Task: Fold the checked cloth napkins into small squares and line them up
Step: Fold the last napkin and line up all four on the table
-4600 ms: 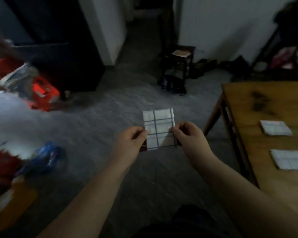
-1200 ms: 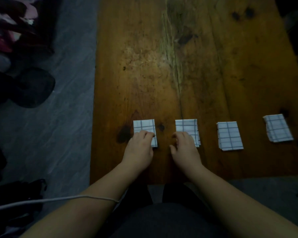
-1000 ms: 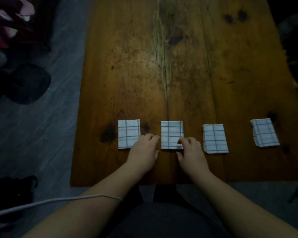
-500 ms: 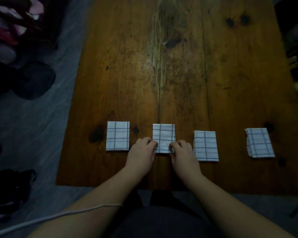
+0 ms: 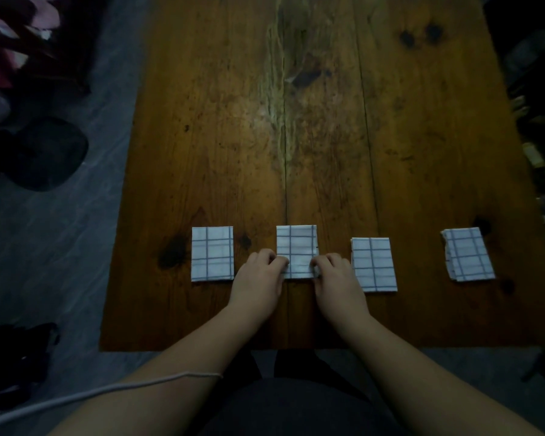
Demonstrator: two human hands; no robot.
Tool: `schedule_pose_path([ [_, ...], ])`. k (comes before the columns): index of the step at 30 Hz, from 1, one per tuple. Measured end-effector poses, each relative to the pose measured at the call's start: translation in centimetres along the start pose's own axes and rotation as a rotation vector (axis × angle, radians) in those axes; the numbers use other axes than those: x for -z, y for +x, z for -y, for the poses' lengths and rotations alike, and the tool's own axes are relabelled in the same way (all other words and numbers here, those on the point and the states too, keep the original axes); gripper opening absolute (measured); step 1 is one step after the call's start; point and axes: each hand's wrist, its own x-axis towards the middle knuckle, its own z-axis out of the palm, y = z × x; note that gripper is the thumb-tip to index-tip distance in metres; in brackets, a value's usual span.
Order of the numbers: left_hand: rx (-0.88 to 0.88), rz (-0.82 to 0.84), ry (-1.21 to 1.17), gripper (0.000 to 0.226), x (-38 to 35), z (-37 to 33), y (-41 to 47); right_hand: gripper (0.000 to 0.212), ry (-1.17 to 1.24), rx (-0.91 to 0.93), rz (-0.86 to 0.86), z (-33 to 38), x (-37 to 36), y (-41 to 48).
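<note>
Along the near edge of the wooden bench point(image 5: 202, 152), lower half of the frame, four folded checked napkins lie in a row. Leftmost napkin point(image 5: 212, 258) lies flat and untouched. Left hand point(image 5: 258, 283) and right hand point(image 5: 337, 283) pinch the second napkin point(image 5: 297, 247) at its near corners, fingers curled on the cloth. Third napkin point(image 5: 373, 265) sits slightly nearer; fourth napkin point(image 5: 468, 259) lies well apart, tilted. Each long axis runs away from the person. Cloth looks light, soft and likely to unfold, so edges or corners seem the best hold.
</note>
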Motion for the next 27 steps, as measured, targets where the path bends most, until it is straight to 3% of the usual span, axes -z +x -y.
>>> schedule_pose_path([
  [8, -0.152, 0.000, -0.031, 0.040, 0.0, -3.7, 0.5, 0.040, 0.073, -0.095, -0.056, -3.5, 3.1, -0.8],
  [12, -0.107, -0.005, -0.059, 0.042, -1.8, -8.0, 1.3, 0.029, 0.014, -0.064, -0.060, -8.2, 5.1, -1.4],
  [18, 0.021, -0.001, -0.008, 0.034, -5.7, -14.3, 1.5, 0.034, -0.037, 0.036, 0.066, -15.1, 7.1, -1.3],
  [27, 0.091, 0.025, 0.063, 0.036, -6.5, -15.8, 2.5, 0.031, -0.057, 0.200, 0.076, -16.5, 7.0, -0.3],
])
